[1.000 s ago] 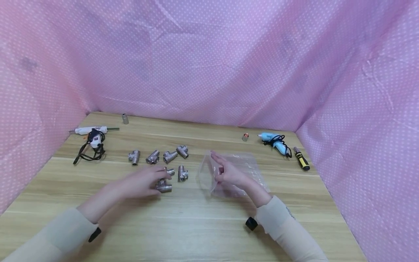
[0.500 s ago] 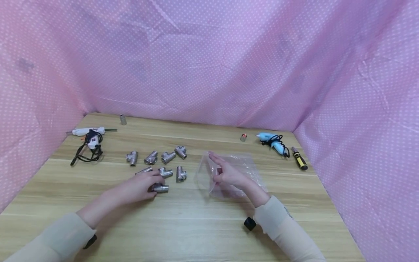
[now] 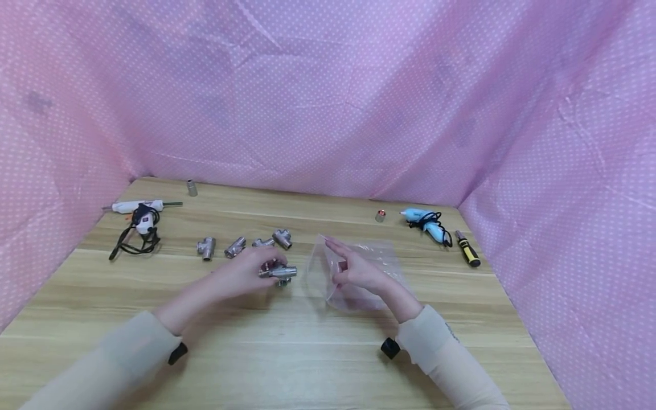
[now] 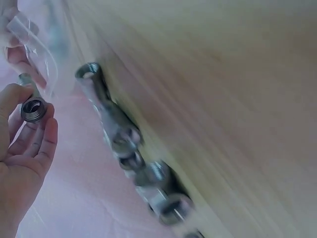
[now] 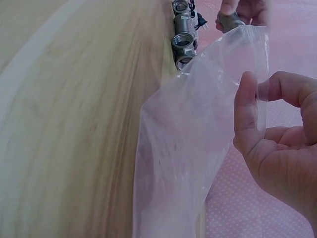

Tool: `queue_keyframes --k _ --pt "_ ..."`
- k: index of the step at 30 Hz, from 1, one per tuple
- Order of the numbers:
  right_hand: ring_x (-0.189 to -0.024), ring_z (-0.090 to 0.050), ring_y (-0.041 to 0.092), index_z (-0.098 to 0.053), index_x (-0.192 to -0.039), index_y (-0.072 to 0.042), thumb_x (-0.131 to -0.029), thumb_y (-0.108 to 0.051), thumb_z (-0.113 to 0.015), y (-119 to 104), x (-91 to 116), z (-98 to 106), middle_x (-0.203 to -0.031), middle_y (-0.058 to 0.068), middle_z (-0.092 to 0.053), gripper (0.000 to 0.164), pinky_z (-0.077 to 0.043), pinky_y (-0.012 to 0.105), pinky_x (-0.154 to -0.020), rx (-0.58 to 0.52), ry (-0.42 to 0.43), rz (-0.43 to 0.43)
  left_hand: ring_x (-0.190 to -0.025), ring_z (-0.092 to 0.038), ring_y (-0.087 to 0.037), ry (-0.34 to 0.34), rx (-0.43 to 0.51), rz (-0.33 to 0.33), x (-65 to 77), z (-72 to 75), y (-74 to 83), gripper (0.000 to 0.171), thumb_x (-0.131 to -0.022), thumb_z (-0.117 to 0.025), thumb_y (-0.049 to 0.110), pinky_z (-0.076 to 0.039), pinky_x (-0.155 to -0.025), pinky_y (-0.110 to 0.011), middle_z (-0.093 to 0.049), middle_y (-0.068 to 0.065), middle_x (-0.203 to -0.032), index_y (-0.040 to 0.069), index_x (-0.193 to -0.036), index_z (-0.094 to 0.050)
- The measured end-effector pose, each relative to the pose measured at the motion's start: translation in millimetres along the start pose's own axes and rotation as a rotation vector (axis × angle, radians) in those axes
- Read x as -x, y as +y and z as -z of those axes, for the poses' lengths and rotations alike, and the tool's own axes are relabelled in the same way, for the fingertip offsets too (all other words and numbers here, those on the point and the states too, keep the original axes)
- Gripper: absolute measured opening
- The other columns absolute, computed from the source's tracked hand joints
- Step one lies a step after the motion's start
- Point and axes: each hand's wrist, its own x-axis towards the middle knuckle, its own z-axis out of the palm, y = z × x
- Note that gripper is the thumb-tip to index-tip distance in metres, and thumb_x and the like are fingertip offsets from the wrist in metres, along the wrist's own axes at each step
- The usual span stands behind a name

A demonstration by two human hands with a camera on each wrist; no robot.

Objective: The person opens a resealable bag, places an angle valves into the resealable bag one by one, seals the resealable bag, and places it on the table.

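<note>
My left hand (image 3: 250, 270) pinches a metal tee pipe fitting (image 3: 282, 272) between thumb and fingers, raised over the table. The fitting's threaded opening (image 4: 33, 109) faces the camera in the left wrist view. Another tee lies partly hidden beneath it in the head view. My right hand (image 3: 361, 273) holds the mouth of a clear plastic bag (image 5: 188, 124) apart, thumb on one side and fingers on the other. The bag lies to the right of the fittings, its mouth towards the left hand. Behind the left hand, several more tees, such as this fitting (image 3: 206, 249), rest on the wood.
A white corded tool (image 3: 138, 206) lies at the left, and a small metal cylinder (image 3: 192, 188) stands at the back. Right of centre are a red-topped cylinder (image 3: 380, 216), a blue glue gun (image 3: 433, 225) and a yellow-black screwdriver (image 3: 467, 250). Pink dotted cloth (image 3: 307, 114) surrounds the table.
My left hand has picked up the nearest tee from the table and carried it right, towards the bag. The right hand stays nearly still with the bag.
</note>
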Motion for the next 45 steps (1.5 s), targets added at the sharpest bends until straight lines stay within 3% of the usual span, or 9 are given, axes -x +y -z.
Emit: queue_keyframes --k 6,11,19,23,29,33,39,41,45 --pt "-0.070 -0.054 0.016 -0.015 -0.152 -0.016 -0.076 0.004 -0.062 -1.0 1.5 0.2 -0.159 0.001 -0.008 0.091 -0.057 0.041 -0.067 0.006 -0.002 0.012 -0.076 -0.057 -0.007 0.016 0.064 0.027 -23.2 -10.8 10.3 0.036 -0.074 -0.078 0.010 -0.052 -0.064 -0.021 -0.064 0.005 -0.092 0.011 -0.108 -0.065" --pt "-0.071 -0.057 0.016 -0.018 -0.152 -0.023 -0.076 0.003 -0.062 0.9 2.4 1.4 -0.158 -0.004 -0.012 0.091 -0.057 0.036 -0.066 -0.017 -0.008 0.015 -0.072 -0.058 -0.006 0.005 0.104 -0.021 -39.1 -21.7 13.6 0.037 -0.073 -0.077 0.008 -0.052 -0.061 -0.019 -0.068 0.000 -0.094 0.007 -0.108 -0.065" --pt "-0.071 -0.061 0.017 -0.013 -0.152 -0.019 -0.078 0.004 -0.059 -0.9 2.4 0.6 -0.158 0.003 -0.013 0.091 -0.057 0.032 -0.069 -0.175 -0.069 0.074 -0.076 -0.061 -0.008 -0.025 0.043 -0.038 -48.9 -38.6 12.9 0.034 -0.072 -0.079 0.013 -0.053 -0.069 -0.019 -0.070 -0.001 -0.096 0.007 -0.103 -0.066" --pt "-0.069 -0.060 0.014 -0.012 -0.152 -0.017 -0.078 0.007 -0.057 -0.3 3.3 0.9 -0.157 0.010 -0.016 0.090 -0.056 0.029 -0.068 -0.230 -0.084 0.100 -0.077 -0.061 -0.007 -0.043 0.046 0.000 -50.4 -41.7 12.5 0.032 -0.072 -0.080 0.017 -0.053 -0.070 -0.020 -0.069 0.002 -0.092 0.010 -0.100 -0.067" --pt "-0.069 -0.060 0.016 -0.013 -0.152 -0.020 -0.078 0.009 -0.057 1.4 5.4 0.7 -0.157 0.005 -0.016 0.091 -0.057 0.032 -0.069 -0.226 -0.058 0.086 -0.074 -0.063 -0.010 -0.075 0.107 0.042 -50.4 -39.7 11.6 0.040 -0.071 -0.081 0.016 -0.053 -0.065 -0.017 -0.070 -0.006 -0.090 0.004 -0.106 -0.065" --pt "-0.069 -0.060 0.018 -0.016 -0.152 -0.023 -0.078 0.008 -0.058 3.7 6.0 0.6 -0.149 0.011 -0.032 0.091 -0.058 0.036 -0.070 -0.204 -0.028 0.067 -0.079 -0.064 -0.014 -0.063 0.114 0.021 -47.7 -35.1 8.6 0.044 -0.072 -0.080 0.013 -0.053 -0.067 -0.018 -0.070 -0.011 -0.100 0.002 -0.111 -0.064" --pt "-0.070 -0.060 0.019 -0.017 -0.152 -0.024 -0.079 0.010 -0.057 4.8 6.4 1.8 -0.152 0.005 -0.028 0.090 -0.057 0.045 -0.071 -0.188 -0.004 0.058 -0.097 -0.061 -0.020 -0.021 0.014 0.037 -36.3 -18.9 2.4 0.050 -0.073 -0.081 0.020 -0.053 -0.085 -0.036 -0.066 -0.007 -0.113 0.007 -0.118 -0.062" --pt "-0.071 -0.059 0.019 -0.016 -0.152 -0.023 -0.080 0.012 -0.056 3.9 7.3 2.4 -0.158 -0.005 -0.013 0.089 -0.057 0.044 -0.071 -0.187 -0.008 0.062 -0.109 -0.057 -0.025 -0.034 -0.019 0.067 -30.9 -14.8 -1.6 0.054 -0.072 -0.081 0.024 -0.046 -0.096 -0.046 -0.063 -0.007 -0.119 0.009 -0.120 -0.061" --pt "-0.070 -0.058 0.019 -0.013 -0.152 -0.018 -0.080 0.014 -0.053 -3.6 11.9 2.6 -0.159 -0.004 -0.006 0.089 -0.057 0.046 -0.071 -0.195 -0.022 0.070 -0.126 -0.043 -0.038 -0.083 -0.076 0.093 -21.8 -12.0 -11.3 0.061 -0.070 -0.082 0.030 -0.027 -0.108 -0.060 -0.058 -0.010 -0.128 0.009 -0.123 -0.059"
